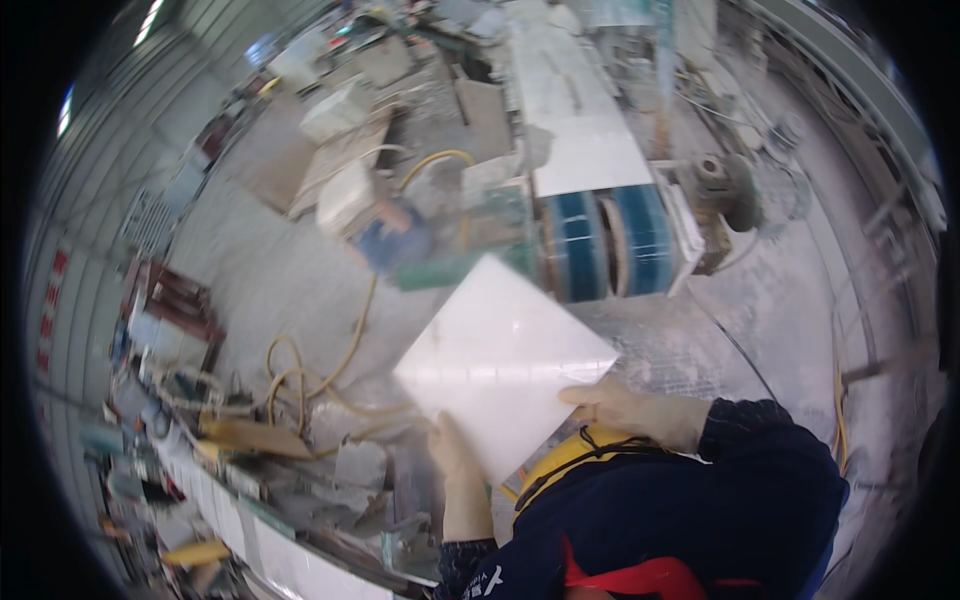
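Note:
A square white tile (505,375) with a glossy face is held in front of my body, one corner pointing away from me. My left hand (455,455), in a pale cream glove, grips its near left edge. On the right side, my right hand (605,402) in a similar glove grips the edge close to the right corner. Both hands are closed on the tile; the fingers under it are hidden. Beyond the tile's far corner is a conveyor end with two teal drum-like rollers (640,240).
A long white conveyor surface (585,150) runs away from me, with a dusty motor (712,185) on its right. A yellow hose (370,300) winds over the grey floor at left. A blurred blue object (393,240) stands beside a green beam (450,268). Cluttered scraps line the lower left.

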`<state>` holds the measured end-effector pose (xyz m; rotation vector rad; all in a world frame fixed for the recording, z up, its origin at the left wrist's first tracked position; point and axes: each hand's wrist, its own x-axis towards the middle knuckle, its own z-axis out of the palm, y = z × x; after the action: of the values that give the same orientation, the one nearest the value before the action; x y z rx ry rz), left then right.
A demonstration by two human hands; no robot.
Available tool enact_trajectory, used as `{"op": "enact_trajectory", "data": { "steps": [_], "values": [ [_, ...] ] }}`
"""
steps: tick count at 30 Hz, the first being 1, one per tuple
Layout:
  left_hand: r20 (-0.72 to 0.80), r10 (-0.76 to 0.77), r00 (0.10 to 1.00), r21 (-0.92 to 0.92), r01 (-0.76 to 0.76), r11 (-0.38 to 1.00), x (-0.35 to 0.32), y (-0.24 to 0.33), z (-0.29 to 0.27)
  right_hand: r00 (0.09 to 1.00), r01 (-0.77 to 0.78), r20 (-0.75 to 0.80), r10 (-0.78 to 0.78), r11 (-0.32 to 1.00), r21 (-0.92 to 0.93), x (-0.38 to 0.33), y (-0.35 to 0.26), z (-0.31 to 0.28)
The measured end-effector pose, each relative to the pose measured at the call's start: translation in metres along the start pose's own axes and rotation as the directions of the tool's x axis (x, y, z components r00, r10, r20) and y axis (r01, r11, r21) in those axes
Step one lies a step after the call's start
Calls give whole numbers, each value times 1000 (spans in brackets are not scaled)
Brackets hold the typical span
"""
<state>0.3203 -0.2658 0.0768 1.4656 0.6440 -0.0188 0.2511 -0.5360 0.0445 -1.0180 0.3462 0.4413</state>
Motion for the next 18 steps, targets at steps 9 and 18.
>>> {"op": "enact_trajectory", "data": {
  "steps": [9, 18],
  "values": [
    [573, -91, 814, 247, -65, 967, 30, -3, 222, 904, 341, -389, -177, 848, 405, -60, -46, -84],
    [795, -266, 545, 210, 163, 964, 91, -21, 266, 760, 483, -610, -227, 824, 295, 3, -7, -144]
  ]
}}
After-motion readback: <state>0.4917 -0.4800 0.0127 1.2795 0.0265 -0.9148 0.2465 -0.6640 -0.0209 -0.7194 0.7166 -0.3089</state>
